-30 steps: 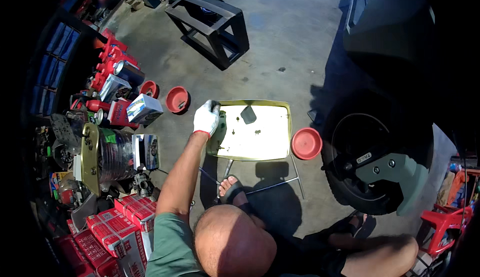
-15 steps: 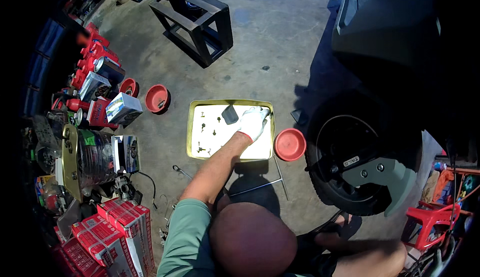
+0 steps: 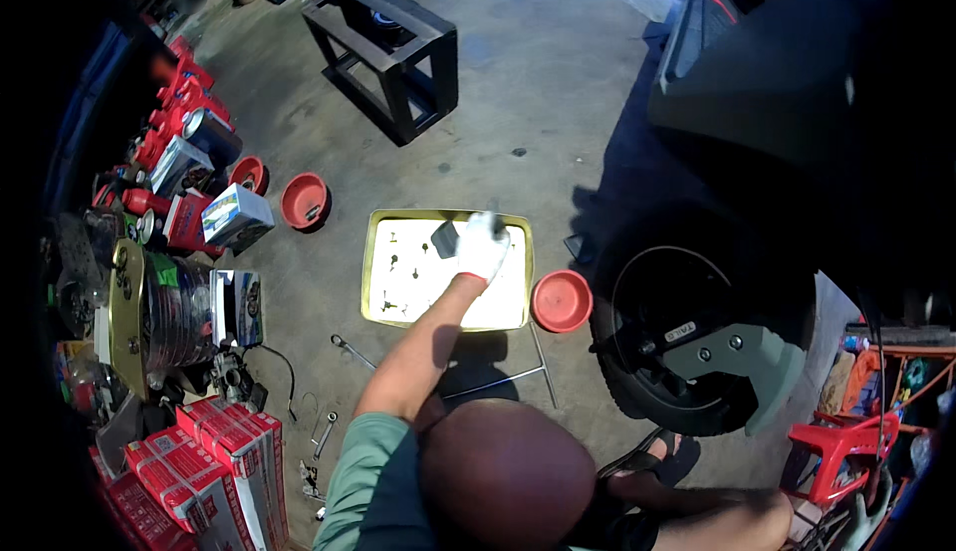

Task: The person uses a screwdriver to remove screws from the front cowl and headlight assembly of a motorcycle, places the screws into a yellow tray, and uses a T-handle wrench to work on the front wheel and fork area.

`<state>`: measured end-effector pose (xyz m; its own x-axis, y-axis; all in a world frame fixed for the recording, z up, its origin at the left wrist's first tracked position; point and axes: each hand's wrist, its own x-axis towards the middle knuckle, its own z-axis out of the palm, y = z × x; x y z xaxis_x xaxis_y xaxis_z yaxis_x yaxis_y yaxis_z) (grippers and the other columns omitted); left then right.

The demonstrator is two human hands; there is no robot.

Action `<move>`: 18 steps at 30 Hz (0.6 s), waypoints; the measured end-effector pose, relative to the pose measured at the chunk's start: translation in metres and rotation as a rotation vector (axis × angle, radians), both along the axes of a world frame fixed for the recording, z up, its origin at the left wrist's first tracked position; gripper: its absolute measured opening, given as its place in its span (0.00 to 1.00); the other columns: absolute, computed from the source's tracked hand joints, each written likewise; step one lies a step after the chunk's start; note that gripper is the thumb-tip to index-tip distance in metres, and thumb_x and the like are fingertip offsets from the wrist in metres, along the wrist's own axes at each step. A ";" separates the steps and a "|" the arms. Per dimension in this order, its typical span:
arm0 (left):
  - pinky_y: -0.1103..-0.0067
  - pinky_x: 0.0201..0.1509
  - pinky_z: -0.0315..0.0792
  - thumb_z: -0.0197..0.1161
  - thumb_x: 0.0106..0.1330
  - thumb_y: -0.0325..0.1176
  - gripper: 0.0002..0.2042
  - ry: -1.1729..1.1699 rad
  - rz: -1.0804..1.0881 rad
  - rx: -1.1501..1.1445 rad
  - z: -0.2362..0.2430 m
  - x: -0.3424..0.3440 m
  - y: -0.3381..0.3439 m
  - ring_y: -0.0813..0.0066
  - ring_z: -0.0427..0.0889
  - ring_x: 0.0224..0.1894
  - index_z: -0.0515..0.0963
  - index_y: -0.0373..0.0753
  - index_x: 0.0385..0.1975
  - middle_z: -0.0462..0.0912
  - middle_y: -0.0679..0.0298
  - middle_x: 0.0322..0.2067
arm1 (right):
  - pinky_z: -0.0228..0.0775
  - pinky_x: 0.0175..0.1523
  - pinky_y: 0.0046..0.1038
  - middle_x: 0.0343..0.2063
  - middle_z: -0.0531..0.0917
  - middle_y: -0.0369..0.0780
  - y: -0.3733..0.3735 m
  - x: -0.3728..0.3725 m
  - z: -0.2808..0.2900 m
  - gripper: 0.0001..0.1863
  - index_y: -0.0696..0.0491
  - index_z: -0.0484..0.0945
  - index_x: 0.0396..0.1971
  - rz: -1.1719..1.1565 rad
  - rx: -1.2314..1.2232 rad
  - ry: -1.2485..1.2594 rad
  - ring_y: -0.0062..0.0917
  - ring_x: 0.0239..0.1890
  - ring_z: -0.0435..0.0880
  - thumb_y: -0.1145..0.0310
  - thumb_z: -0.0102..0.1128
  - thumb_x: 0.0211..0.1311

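My left hand (image 3: 483, 250), in a white glove with a red cuff, is over the far right part of a shallow yellow-rimmed tray (image 3: 364, 277). Motion smears its fingers, so whether they hold anything is unclear. Against the hand's left side, a dark flat piece (image 3: 444, 239) lies on the white tray bottom, partly covered by the glove. Several small dark bolts (image 3: 394, 260) are spread over the tray's left half. A red bowl (image 3: 562, 301) stands just right of the tray. My right hand is out of view.
A wheel (image 3: 697, 332) and dark vehicle body stand at right. Beyond the tray is a black metal frame (image 3: 428, 38). Red bowls (image 3: 304, 202), boxes (image 3: 237, 217) and red-white cartons (image 3: 189, 471) line the left. Wrenches (image 3: 354, 352) and a T-shaped bar (image 3: 493, 382) lie nearer me.
My left hand has shifted a little left over the tray, closer to the dark flat piece, and its fingers have become blurred. The whole view has also shifted slightly.
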<state>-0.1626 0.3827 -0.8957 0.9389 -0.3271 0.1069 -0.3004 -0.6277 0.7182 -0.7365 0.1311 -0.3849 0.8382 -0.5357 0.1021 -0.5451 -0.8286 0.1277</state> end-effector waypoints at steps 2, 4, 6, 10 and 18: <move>0.70 0.38 0.74 0.60 0.60 0.32 0.09 0.213 0.134 -0.176 0.023 0.003 0.019 0.61 0.81 0.30 0.75 0.34 0.35 0.81 0.53 0.26 | 0.73 0.53 0.31 0.62 0.69 0.52 0.016 0.029 -0.011 0.28 0.57 0.64 0.63 -0.454 0.479 -0.509 0.40 0.61 0.74 0.75 0.56 0.63; 0.76 0.29 0.73 0.59 0.61 0.30 0.07 0.578 0.170 -0.401 0.045 -0.001 0.034 0.71 0.76 0.23 0.73 0.35 0.35 0.77 0.60 0.22 | 0.66 0.55 0.34 0.55 0.75 0.50 0.005 0.007 -0.025 0.25 0.60 0.66 0.60 -0.398 0.328 -0.495 0.37 0.56 0.75 0.75 0.52 0.61; 0.80 0.23 0.68 0.57 0.61 0.28 0.10 0.889 0.172 -0.592 0.065 -0.007 0.050 0.78 0.69 0.19 0.70 0.37 0.42 0.72 0.65 0.22 | 0.54 0.68 0.32 0.58 0.72 0.46 -0.007 -0.028 -0.034 0.29 0.60 0.64 0.61 -0.439 0.304 -0.469 0.33 0.63 0.68 0.81 0.52 0.57; 0.80 0.24 0.71 0.55 0.68 0.32 0.08 0.933 0.117 -0.719 0.099 -0.025 0.075 0.80 0.70 0.20 0.73 0.37 0.43 0.69 0.69 0.20 | 0.56 0.65 0.29 0.52 0.76 0.44 0.004 -0.029 -0.035 0.30 0.62 0.70 0.55 -0.478 0.182 -0.500 0.29 0.58 0.71 0.81 0.59 0.45; 0.84 0.29 0.74 0.61 0.67 0.33 0.12 0.780 -0.314 -0.779 0.250 -0.035 0.045 0.80 0.79 0.27 0.74 0.32 0.45 0.80 0.61 0.31 | 0.71 0.46 0.25 0.42 0.80 0.40 0.089 0.062 -0.020 0.28 0.61 0.74 0.50 -0.269 0.664 -0.641 0.23 0.42 0.78 0.64 0.66 0.49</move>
